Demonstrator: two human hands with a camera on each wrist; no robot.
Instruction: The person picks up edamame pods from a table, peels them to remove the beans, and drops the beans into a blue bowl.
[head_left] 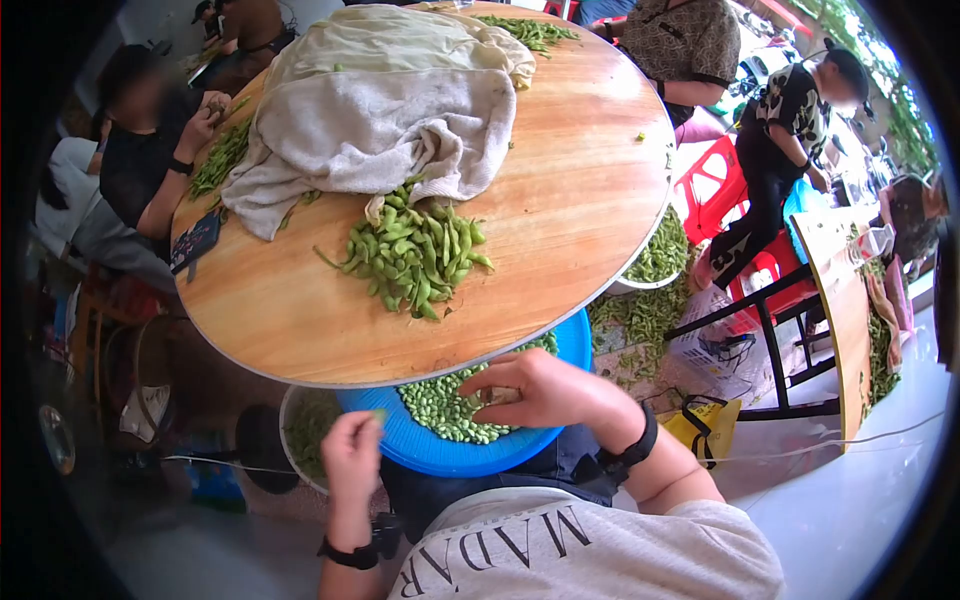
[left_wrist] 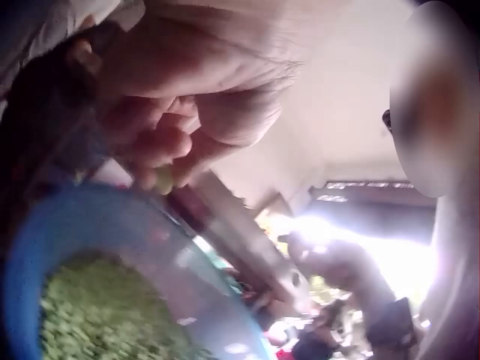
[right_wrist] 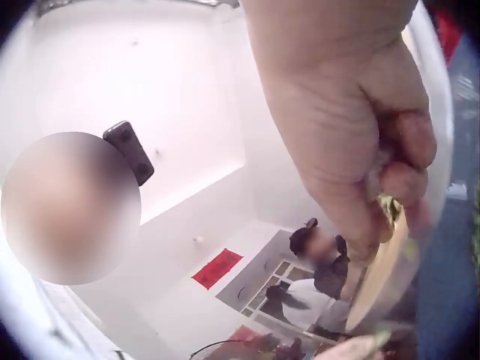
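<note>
In the head view, the left hand (head_left: 352, 455) is left of the blue basin (head_left: 465, 462), pinching a small green pod (head_left: 378, 415); the left wrist view shows the pod's tip (left_wrist: 164, 180) between thumb and fingers of the left hand (left_wrist: 202, 82). Over the shelled green beans (head_left: 445, 410) in the basin is the right hand (head_left: 535, 390), fingers curled. The right wrist view shows a green piece (right_wrist: 390, 205), probably a pod, pinched by the right hand (right_wrist: 352, 127). A pile of whole pods (head_left: 410, 255) lies on the round table (head_left: 570, 200).
A pale cloth (head_left: 370, 120) covers part of the table, beside a dark phone-like object (head_left: 196, 242). Below the table edge stands a bucket (head_left: 300, 440). More pods (head_left: 640, 330) are on the floor at right, near a yellow bag (head_left: 703, 430). Several people sit or stand around.
</note>
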